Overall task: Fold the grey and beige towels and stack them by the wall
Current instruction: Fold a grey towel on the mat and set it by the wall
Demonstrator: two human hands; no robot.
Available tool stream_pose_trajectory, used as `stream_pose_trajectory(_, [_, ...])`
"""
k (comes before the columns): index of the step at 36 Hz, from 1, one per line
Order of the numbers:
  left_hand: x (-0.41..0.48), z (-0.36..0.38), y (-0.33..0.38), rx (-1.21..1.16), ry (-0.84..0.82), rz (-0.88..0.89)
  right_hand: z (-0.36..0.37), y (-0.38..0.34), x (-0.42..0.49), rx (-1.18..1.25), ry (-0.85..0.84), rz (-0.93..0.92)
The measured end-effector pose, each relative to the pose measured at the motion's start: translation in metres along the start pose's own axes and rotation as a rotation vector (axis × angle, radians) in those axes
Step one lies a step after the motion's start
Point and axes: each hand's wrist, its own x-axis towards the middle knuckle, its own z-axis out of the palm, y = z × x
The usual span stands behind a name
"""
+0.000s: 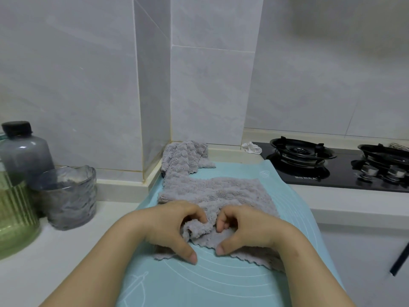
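Towel (221, 191), grey and fluffy, lies spread on a teal mat (221, 282) that covers the middle of the desk (55, 251). Its near edge is rumpled and sits under both hands.

The left hand (166, 227) has its thumb laid flat on the near hem. Its fingers (194, 212) are curled and pinch a bunched fold of the cloth. The right hand (247, 224) mirrors it, thumb pressed on the hem. Its fingers (222, 220) are curled inward and seem to grip the same fold, though the cloth hides their tips. The two hands are just beside each other, with the raised fold between them.

On the bare desk to the left stand a green ribbed jar (13, 218) and a clear wavy glass (66, 196), with a smoky bottle (24, 151) with a black cap behind them.

Past the spread towel, a second towel (186, 157), also grey, lies crumpled in the corner, touching the tiled wall (210, 89) and overlapping the far end of the mat.

To the right of it a small white rag (252, 147) lies at the edge of a black stove (332, 171).
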Motion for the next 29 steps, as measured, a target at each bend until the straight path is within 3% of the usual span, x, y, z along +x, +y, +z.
stream_pose_trajectory(7, [0.001, -0.002, -0.002, 0.032, 0.152, 0.004, 0.001, -0.003, -0.004, -0.076, 0.005, -0.016])
stream_pose_trajectory(14, [-0.001, -0.002, -0.004, 0.003, 0.239, -0.01, 0.01, -0.001, -0.008, -0.116, 0.189, -0.013])
stream_pose_trajectory(20, [-0.002, -0.004, -0.002, -0.113, 0.452, -0.022, 0.011, 0.006, -0.018, -0.238, 0.346, -0.041])
stream_pose_trajectory(29, [-0.005, -0.012, -0.008, -0.16, 0.732, -0.183, 0.002, 0.008, -0.028, -0.305, 0.431, 0.117])
